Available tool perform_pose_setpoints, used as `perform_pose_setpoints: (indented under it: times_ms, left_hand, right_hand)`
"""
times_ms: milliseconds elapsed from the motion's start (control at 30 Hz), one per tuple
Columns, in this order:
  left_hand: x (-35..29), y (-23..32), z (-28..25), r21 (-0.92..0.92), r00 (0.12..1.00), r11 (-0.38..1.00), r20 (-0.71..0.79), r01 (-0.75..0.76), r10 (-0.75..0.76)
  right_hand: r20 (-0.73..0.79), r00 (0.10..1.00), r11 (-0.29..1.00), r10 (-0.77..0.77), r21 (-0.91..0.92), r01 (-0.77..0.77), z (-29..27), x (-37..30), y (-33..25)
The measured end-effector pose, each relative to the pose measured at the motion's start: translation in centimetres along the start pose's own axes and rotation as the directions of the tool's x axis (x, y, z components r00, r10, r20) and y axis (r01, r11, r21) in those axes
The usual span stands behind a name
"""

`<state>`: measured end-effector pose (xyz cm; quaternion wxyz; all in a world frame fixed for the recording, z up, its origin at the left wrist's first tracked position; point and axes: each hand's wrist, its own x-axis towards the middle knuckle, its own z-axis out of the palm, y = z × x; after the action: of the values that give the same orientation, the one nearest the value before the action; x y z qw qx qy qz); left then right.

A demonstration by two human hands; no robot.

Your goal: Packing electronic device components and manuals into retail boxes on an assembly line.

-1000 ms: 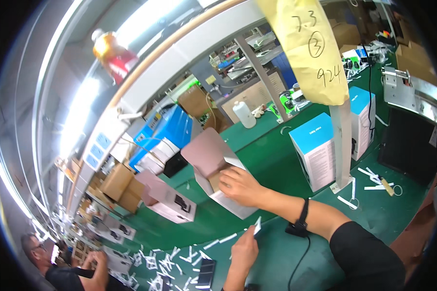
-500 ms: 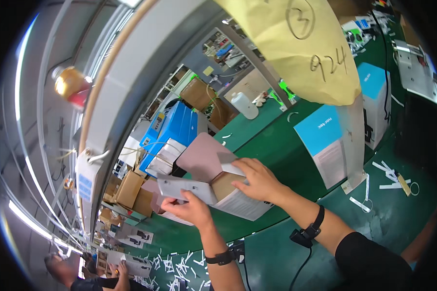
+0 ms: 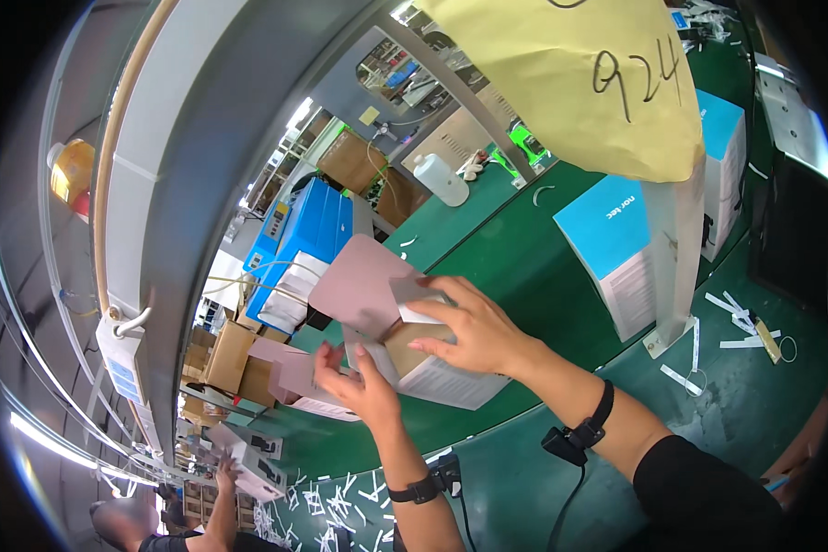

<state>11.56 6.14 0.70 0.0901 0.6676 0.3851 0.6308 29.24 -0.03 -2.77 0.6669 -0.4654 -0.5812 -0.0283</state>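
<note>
An open cardboard box with printed white sides stands slanted on the green bench before me. Its pinkish lid is raised at the far side, and brown cardboard shows inside. My left hand is at the box's left end, fingers apart and slightly curled, beside the left side flap, which it partly hides. Reaching over from the right, my right hand has its fingers stretched out against a small white flap, with the thumb apart over the opening.
Another open pinkish box stands to the left. Blue-topped boxes stand right, beside a metal post. A blue machine and white bottle are behind. Paper strips litter the bench; another person works lower left.
My left hand has let go of the left side flap, which now leans in toward the box. My right hand's fingers have spread over the white flap. The other person's arm has risen.
</note>
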Motion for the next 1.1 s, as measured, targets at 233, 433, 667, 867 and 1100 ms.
perform_pose_setpoints:
  times_ms: [233, 433, 667, 867, 1100]
  left_hand:
    - [-2.3, -2.1, -0.2, -0.009, 0.873, 0.949, 0.391, -0.314, 0.292]
    - [-3.9, -3.1, 2.1, 0.135, 0.997, 0.99, 0.061, 0.037, -0.045]
    - [-0.5, -3.3, 0.8, -0.38, 0.838, 0.826, 0.513, 0.417, -0.187]
    - [-0.9, -5.2, 2.4, -0.592, 0.904, 0.728, 0.417, 0.345, -0.09]
    - [-1.9, -8.9, 4.1, -0.7, 0.96, 0.712, 0.235, 0.058, 0.152]
  right_hand:
    - [0.196, 0.979, 0.994, -0.048, 0.103, 0.028, -0.7, 0.5, 2.1]
    - [0.277, 0.918, 0.918, 0.283, 0.2, -0.343, -0.5, 0.9, 2.4]
    - [0.085, 0.983, 0.978, 0.164, 0.119, -0.174, 1.2, 0.4, 3.7]
    - [0.091, 0.992, 0.879, 0.086, 0.462, -0.119, 1.8, 0.7, 5.0]
    - [-0.058, 0.995, 0.905, -0.08, 0.413, 0.097, 0.8, 0.0, 5.1]
